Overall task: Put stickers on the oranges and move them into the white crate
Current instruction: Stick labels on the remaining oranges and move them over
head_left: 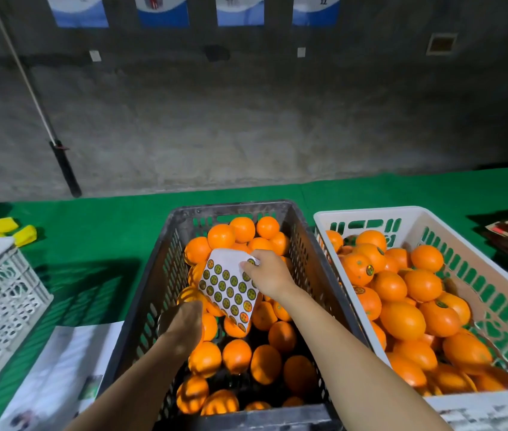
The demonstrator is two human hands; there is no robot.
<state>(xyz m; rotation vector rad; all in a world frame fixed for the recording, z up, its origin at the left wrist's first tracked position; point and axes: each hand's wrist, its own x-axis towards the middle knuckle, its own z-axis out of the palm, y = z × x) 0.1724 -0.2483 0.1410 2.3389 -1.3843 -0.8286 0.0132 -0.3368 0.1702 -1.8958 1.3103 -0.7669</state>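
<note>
While amid oranges (pixel 236 355), R hand (pixel 266 275) on sticker sheet (pixel 229 289)

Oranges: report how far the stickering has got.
Done: the white crate is heaped with oranges, several showing stickers. In hand: the left hand holds the sticker sheet over the dark crate while the right hand pinches a sticker at its top edge. Left: many unstickered oranges fill the dark crate.

A rough grey concrete wall (pixel 246 119) with blue posters (pixel 162 10) rises behind the green-covered table (pixel 91 231).
</note>
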